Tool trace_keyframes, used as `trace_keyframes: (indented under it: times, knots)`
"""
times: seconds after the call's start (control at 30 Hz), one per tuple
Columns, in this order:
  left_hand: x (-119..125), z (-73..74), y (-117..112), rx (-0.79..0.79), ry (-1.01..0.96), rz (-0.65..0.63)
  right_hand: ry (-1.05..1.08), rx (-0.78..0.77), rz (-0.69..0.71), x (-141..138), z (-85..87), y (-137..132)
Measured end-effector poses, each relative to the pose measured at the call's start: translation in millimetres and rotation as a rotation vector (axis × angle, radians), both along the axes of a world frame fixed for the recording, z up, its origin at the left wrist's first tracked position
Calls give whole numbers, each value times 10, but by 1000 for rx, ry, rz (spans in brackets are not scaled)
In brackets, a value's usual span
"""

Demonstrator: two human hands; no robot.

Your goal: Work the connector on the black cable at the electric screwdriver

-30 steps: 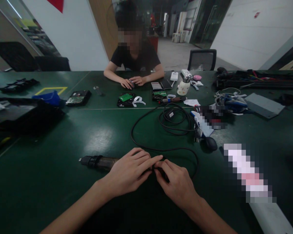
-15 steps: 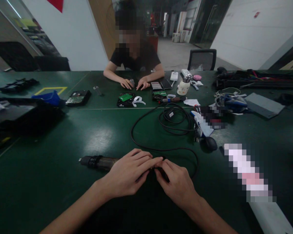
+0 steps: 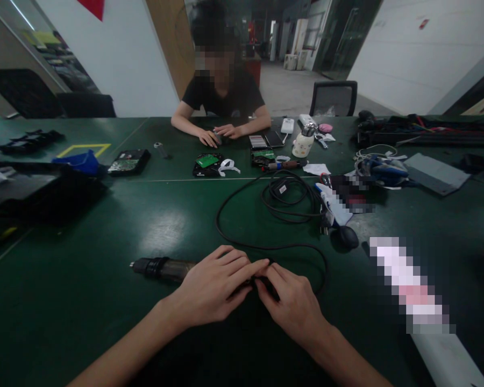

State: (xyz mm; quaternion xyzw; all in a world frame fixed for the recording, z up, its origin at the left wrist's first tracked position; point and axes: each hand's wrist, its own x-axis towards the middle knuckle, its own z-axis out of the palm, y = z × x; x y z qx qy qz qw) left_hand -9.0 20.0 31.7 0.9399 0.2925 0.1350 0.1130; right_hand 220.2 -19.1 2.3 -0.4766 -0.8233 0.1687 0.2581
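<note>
dark tool partly hidden by left hand, hold of right fingers unclear, white bar cut off below

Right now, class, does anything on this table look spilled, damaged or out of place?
Nothing looks spilled or clearly damaged. The black cable looks untidy, though, sprawling in loose loops on the green table beyond the right hand.

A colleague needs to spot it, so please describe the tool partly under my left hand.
Start at the green table and look to its near side. There, your left hand lies over part of a dark, thick, straight tool. Its metal tip points left, setting it apart from the thin, looping black cable beyond.
</note>
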Motion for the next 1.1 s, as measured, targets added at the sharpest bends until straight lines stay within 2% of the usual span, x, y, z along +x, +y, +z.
trace_keyframes:
  times: [0.37,0.5,0.63,0.8,0.93,1.1]
  knots:
    - [0,-8,2,25,-4,-21,8,2,-1,1,-4,3]
    - [-4,-18,-1,67,4,9,-2,-15,0,4,-22,-1]
    - [-7,-21,-5,41,-15,-26,-4,7,-3,4,-17,1]
    - [-1,-25,-5,73,-6,15,9,12,4,2,0,3]
    - [-5,0,-6,41,-10,-18,0,15,-12,3,-8,-1]
    - [4,-61,-3,94,4,16,16,6,2,9,-2,3]
